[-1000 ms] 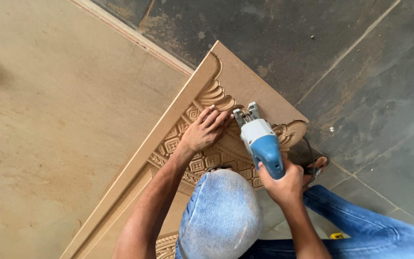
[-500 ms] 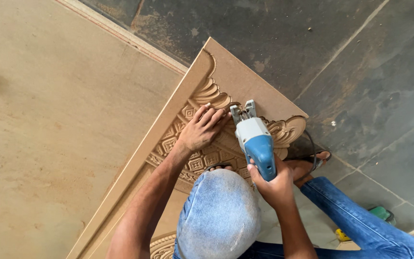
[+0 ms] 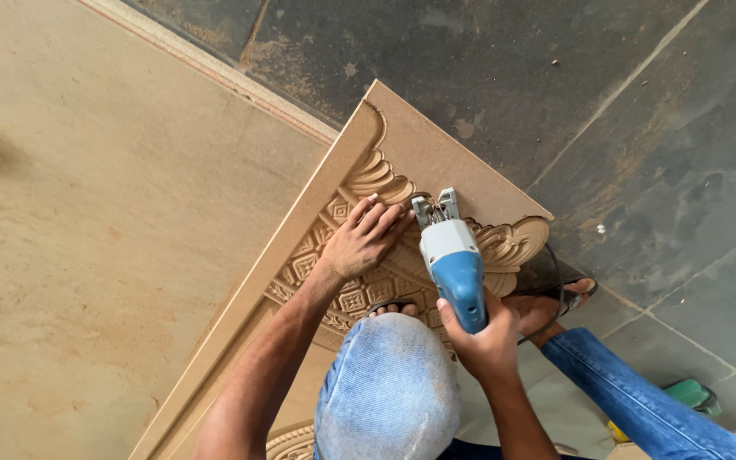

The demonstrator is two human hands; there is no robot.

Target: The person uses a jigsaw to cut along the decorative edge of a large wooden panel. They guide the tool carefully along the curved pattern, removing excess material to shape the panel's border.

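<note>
The right hand is clamped round the rear grip of a blue and grey jigsaw; the saw's metal foot sits on the carved panel, just above the scroll carving at the panel's right edge; the blade itself is too small to make out. The left hand lies flat and open on the carving, fingers spread, its fingertips just beside the saw's front end; the two hands are apart, the saw body between them.

The panel lies aslant; its upper corner points toward the dark floor, and its plain raised border runs down to the lower left, along a large pale board. The right edge has been cut to a curling outline, and there the panel ends over dark floor, with open space beyond it to the right and above.

A knee in light denim fills the lower middle, just under the hands; a foot in a sandal rests just beside the cut edge, near the saw; a leg in blue jeans stretches off to the lower right; a green object lies beyond it on the floor.
</note>
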